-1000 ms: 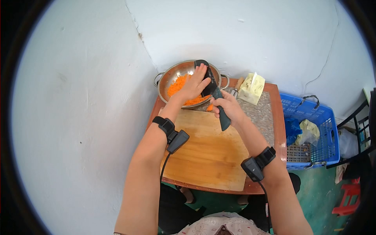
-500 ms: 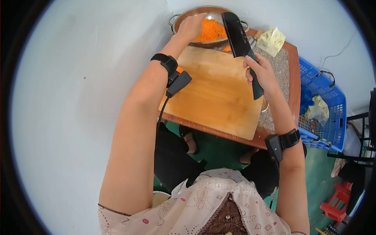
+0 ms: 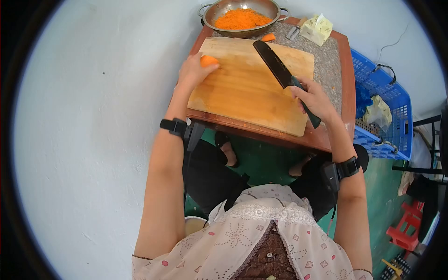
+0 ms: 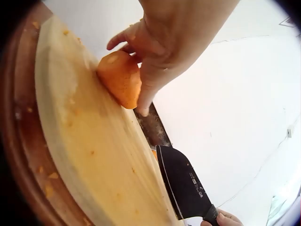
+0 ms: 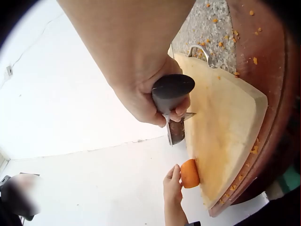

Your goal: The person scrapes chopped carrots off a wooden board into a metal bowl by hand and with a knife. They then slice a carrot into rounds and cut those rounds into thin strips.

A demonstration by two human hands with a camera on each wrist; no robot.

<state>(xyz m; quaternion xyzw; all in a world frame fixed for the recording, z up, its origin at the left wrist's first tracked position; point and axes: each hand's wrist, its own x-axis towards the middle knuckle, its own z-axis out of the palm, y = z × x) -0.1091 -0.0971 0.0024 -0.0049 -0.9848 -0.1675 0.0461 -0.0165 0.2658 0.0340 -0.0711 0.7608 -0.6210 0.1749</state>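
Observation:
At the left edge of the wooden cutting board (image 3: 252,88), the left hand (image 3: 193,71) holds an orange carrot piece (image 3: 208,60) between thumb and fingers. In the left wrist view the carrot piece (image 4: 120,80) rests on the board under that hand (image 4: 162,52). The right hand (image 3: 315,99) grips the dark handle of a black cleaver (image 3: 274,64), its blade slanting over the right part of the board. The right wrist view shows the handle end (image 5: 173,87) in the curled right hand (image 5: 146,96).
A metal pan (image 3: 242,32) with shredded carrot (image 3: 241,19) stands behind the board. Near it lie another carrot piece (image 3: 268,37) and a yellow tissue pack (image 3: 317,30). A blue basket (image 3: 401,126) is beside the table at the right. A wall runs along the left.
The left hand has moved from the pan to the carrot piece and taken hold of it. The cleaver has left the pan, carried by the right hand over the board.

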